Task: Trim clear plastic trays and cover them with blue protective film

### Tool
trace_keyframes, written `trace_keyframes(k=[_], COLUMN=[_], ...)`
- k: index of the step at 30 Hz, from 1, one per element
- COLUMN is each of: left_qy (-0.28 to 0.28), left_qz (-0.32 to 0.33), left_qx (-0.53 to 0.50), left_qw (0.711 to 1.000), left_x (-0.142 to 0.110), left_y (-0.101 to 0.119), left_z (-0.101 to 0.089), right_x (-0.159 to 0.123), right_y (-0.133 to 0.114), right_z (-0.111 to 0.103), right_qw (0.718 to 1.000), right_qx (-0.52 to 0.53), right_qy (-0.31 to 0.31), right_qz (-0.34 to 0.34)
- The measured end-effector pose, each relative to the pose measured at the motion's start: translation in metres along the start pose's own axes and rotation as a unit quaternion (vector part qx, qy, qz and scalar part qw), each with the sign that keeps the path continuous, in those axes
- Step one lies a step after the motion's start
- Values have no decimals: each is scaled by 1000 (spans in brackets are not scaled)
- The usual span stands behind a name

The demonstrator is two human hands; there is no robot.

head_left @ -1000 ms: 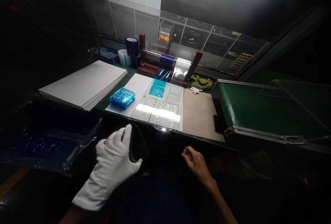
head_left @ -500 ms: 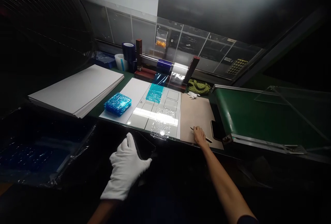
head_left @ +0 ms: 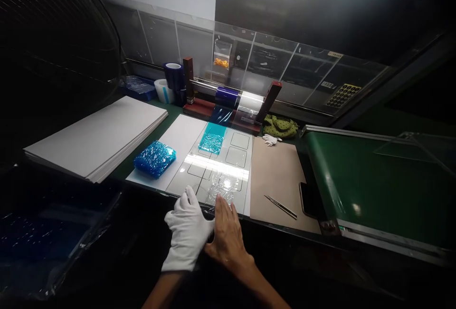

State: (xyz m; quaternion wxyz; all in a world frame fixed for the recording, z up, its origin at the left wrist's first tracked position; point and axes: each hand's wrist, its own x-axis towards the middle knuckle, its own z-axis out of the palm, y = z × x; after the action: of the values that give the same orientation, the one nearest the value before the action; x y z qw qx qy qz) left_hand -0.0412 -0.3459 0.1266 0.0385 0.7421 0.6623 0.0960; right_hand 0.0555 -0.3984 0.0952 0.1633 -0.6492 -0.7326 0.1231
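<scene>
My left hand (head_left: 188, 228), in a white glove, grips a dark flat glassy panel (head_left: 207, 213) at the near edge of the bench. Most of that panel is hidden by my hands and the shadow. My bare right hand (head_left: 228, 233) has its fingers along the panel's right side, with its thumb close to the left thumb. Just beyond the fingertips, crinkled clear film (head_left: 224, 184) lies on a glass-covered template sheet (head_left: 194, 168) with rounded outlines. A strip of blue film (head_left: 213, 139) comes down onto that sheet. Tweezers (head_left: 281, 207) rest on a brown board (head_left: 272, 171).
A blue film stack (head_left: 156, 159) and white sheets (head_left: 96, 133) lie to the left. Film rolls (head_left: 228, 96) hang on a stand behind. A phone (head_left: 309, 199) and a green conveyor belt (head_left: 366, 190) are at the right. A green pouch (head_left: 280, 126) sits behind the board.
My right hand has let go of the tweezers, leaving them on the brown board, and come left to the dark panel. My left hand has moved slightly right with the panel.
</scene>
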Motion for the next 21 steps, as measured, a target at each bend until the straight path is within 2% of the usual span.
trace_keyframes(k=[5, 8, 12, 16, 18, 21], left_qy=[7, 8, 36, 64, 56, 31], left_qz=[38, 50, 45, -16, -42, -68], left_qx=[-22, -38, -24, 7, 18, 32], left_qw=[999, 998, 998, 998, 997, 997], left_x=[27, 40, 47, 45, 41, 37], left_y=[22, 29, 22, 4, -3, -5], left_z=[6, 12, 22, 41, 50, 59], right_x=[21, 37, 77, 127, 149, 170], right_y=[27, 57, 122, 194, 220, 242], right_z=[6, 1, -10, -16, -14, -8], right_qw=[999, 998, 995, 989, 985, 982], right_qx=[-11, -12, -46, -116, -146, -170], right_qy=[41, 58, 84, 88, 78, 60], right_qz=[-2, -30, -39, -38, -44, -58])
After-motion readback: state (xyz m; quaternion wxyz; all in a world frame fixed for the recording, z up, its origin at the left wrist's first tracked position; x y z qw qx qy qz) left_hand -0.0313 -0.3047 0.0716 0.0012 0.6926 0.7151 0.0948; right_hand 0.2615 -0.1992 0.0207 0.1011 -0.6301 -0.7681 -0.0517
